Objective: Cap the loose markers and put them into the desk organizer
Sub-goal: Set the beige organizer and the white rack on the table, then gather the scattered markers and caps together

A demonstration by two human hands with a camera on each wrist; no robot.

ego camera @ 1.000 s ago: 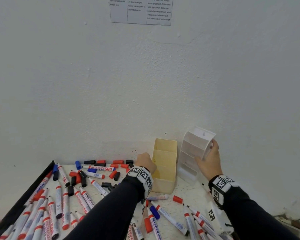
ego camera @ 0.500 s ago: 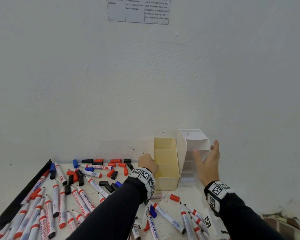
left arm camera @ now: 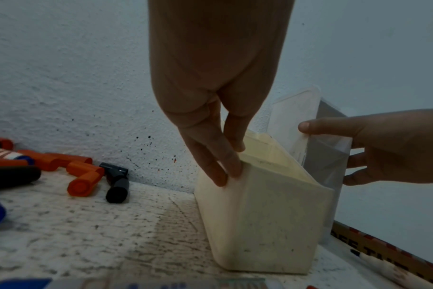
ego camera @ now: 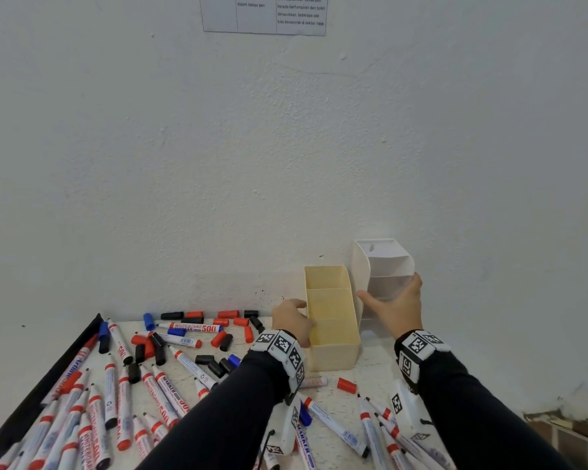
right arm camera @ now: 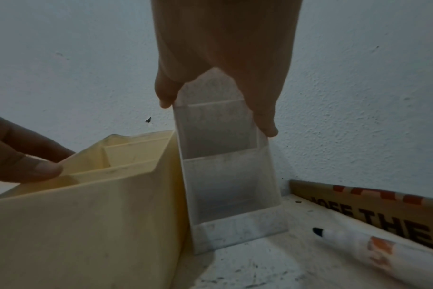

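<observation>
Both hands on the two organizers by the wall

The left hand (ego camera: 294, 322) pinches the cream organizer's (ego camera: 333, 351) left rim; right beside it, the right hand (ego camera: 396, 308) grips the white organizer (ego camera: 382, 266).

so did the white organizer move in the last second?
Yes. The white organizer, held by the right hand, went from tilted and apart to upright, closed in against the yellow organizer.

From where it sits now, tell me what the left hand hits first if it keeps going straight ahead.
Probably the wall: the left hand points along the cream organizer it touches, toward it. Depth is uncertain.
</observation>
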